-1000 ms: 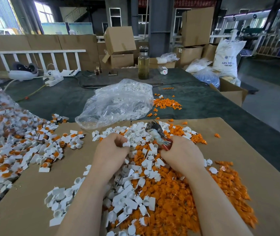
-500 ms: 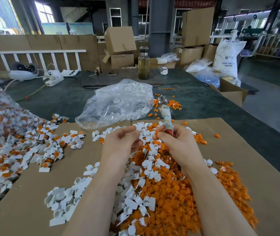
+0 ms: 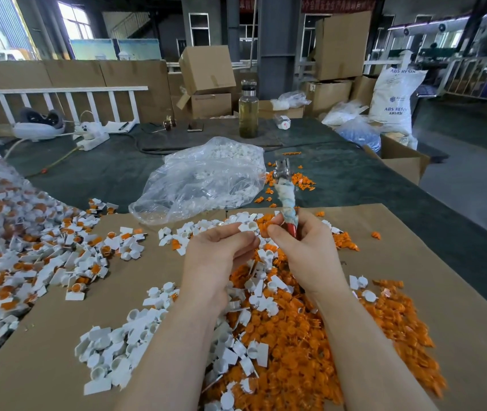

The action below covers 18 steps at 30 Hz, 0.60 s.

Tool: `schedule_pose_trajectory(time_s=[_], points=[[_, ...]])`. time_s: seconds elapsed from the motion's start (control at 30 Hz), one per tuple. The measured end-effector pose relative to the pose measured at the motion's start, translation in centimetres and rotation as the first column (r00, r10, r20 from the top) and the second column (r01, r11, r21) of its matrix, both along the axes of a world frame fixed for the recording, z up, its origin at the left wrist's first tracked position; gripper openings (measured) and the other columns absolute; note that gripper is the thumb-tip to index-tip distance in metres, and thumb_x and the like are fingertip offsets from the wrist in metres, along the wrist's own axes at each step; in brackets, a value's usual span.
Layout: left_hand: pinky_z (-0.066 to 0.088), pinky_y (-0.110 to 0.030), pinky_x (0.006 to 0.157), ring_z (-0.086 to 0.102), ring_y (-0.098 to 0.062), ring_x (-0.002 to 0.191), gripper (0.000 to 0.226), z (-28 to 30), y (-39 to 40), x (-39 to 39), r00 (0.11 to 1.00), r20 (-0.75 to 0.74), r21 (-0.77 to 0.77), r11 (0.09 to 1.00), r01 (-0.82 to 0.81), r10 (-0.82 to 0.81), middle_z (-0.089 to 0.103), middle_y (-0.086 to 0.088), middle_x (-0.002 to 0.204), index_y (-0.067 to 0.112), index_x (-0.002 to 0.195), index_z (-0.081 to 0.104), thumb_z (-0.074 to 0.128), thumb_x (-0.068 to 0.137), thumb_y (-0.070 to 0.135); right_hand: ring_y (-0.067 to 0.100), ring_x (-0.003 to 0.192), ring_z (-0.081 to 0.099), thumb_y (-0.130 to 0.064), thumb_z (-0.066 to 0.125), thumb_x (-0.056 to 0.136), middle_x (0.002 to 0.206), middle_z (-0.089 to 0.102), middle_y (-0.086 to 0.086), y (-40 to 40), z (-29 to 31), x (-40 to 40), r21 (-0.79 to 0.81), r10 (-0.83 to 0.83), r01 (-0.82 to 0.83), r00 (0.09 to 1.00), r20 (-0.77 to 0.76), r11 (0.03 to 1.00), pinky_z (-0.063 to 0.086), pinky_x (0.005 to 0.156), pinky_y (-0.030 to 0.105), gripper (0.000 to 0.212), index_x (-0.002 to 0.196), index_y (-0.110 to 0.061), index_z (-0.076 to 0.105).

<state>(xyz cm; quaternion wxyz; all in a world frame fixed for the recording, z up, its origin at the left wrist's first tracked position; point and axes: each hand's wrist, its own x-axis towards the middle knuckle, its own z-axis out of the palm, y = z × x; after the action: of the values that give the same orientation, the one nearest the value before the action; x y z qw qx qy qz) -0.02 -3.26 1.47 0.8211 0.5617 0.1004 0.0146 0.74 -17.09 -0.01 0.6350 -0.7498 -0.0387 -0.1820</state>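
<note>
Pinches one white part (image 3: 247, 226) between thumb and forefinger of the left hand (image 3: 218, 258), raised just over the heap on the cardboard sheet (image 3: 414, 232). Grips one tool (image 3: 286, 200) in the right hand (image 3: 306, 252), lower fingers curled round its wrapped handle, metal head pointing up and away; thumb and forefinger meet beside the white part, seemingly on one orange insert (image 3: 265, 228), though too small to tell for sure.

Probably feather-light, stiff and smooth, so apt to slip or flick off. Best taken by the flat tab, leaving the round cup free.

Counted: one white part held, one tool, one clear bag (image 3: 203, 179) of white pieces, one bottle (image 3: 248, 114) far back on the table (image 3: 355, 179). Loose white and orange pieces too many to count.
</note>
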Motion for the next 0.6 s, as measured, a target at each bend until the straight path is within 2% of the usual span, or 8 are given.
schedule_pose_trajectory(time_s=[0.07,0.13,0.2,0.3,0.43,0.5,0.6], points=[[0.061,-0.025,0.068,0.076,-0.021,0.076,0.019,0.0,-0.1,-0.1,1.000,-0.001,0.003,1.000,0.006,-0.006,0.076,-0.013,0.078,0.002,0.097,0.068,0.077,0.080,0.000,0.002,0.051,0.040,-0.021,0.069,0.088,0.057,0.050,-0.011,0.1,0.1,0.0,-0.013,0.001,-0.001,1.000,0.020,1.000,0.037,0.047,0.014,0.010,0.084,-0.014,0.064],[0.061,-0.024,0.066,0.076,-0.021,0.075,0.018,0.1,-0.2,-0.2,1.000,-0.001,-0.005,1.000,0.011,-0.011,0.076,-0.015,0.078,0.001,0.095,0.068,0.077,0.079,0.001,0.003,0.052,0.043,-0.022,0.069,0.089,0.059,0.053,-0.004,0.2,0.1,0.0,-0.049,-0.009,0.011,0.999,0.040,0.999,0.039,0.048,0.017,0.012,0.085,-0.012,0.064],[0.060,-0.024,0.065,0.076,-0.021,0.074,0.018,0.1,-0.4,-0.3,1.000,0.011,-0.004,1.000,0.024,-0.024,0.076,-0.016,0.079,-0.001,0.095,0.068,0.077,0.080,0.001,0.009,0.055,0.050,-0.025,0.069,0.089,0.065,0.059,0.000,0.5,0.1,0.0,-0.100,-0.050,0.056,0.997,0.061,0.993,0.045,0.053,0.025,0.015,0.087,-0.011,0.065],[0.060,-0.025,0.067,0.076,-0.021,0.076,0.016,0.2,-0.5,-0.4,0.999,0.029,0.012,0.999,0.031,-0.032,0.076,-0.016,0.080,-0.001,0.094,0.069,0.077,0.080,0.001,0.015,0.063,0.055,-0.029,0.069,0.089,0.068,0.061,-0.002,0.8,0.0,-0.1,-0.172,-0.114,0.128,0.989,0.093,0.977,0.049,0.059,0.036,0.017,0.087,-0.013,0.064],[0.059,-0.022,0.063,0.076,-0.020,0.072,0.007,0.5,-0.7,-0.7,0.998,0.066,0.085,0.996,-0.017,0.011,0.076,-0.013,0.076,0.007,0.082,0.073,0.078,0.079,0.002,0.005,0.062,0.054,-0.033,0.069,0.089,0.067,0.058,-0.014,1.0,-0.1,-0.1,-0.234,-0.165,0.193,0.977,0.133,0.953,0.044,0.057,0.027,0.014,0.084,-0.023,0.061],[0.060,-0.024,0.065,0.075,-0.020,0.071,0.013,0.6,-0.8,-0.8,0.995,0.096,0.144,0.988,-0.051,0.038,0.076,-0.010,0.073,0.013,0.069,0.076,0.079,0.077,0.004,0.003,0.062,0.054,-0.033,0.069,0.089,0.065,0.057,-0.016,1.2,-0.2,-0.1,-0.230,-0.183,0.214,0.971,0.152,0.949,0.042,0.057,0.025,0.014,0.085,-0.023,0.061],[0.061,-0.027,0.068,0.073,-0.019,0.070,0.017,0.7,-1.0,-0.9,0.987,0.146,0.240,0.966,-0.100,0.066,0.075,-0.005,0.072,0.021,0.066,0.077,0.081,0.076,0.008,0.003,0.062,0.055,-0.033,0.070,0.088,0.068,0.059,-0.016,1.4,-0.3,-0.2,-0.236,-0.193,0.229,0.967,0.166,0.944,0.042,0.057,0.024,0.014,0.086,-0.022,0.061]])
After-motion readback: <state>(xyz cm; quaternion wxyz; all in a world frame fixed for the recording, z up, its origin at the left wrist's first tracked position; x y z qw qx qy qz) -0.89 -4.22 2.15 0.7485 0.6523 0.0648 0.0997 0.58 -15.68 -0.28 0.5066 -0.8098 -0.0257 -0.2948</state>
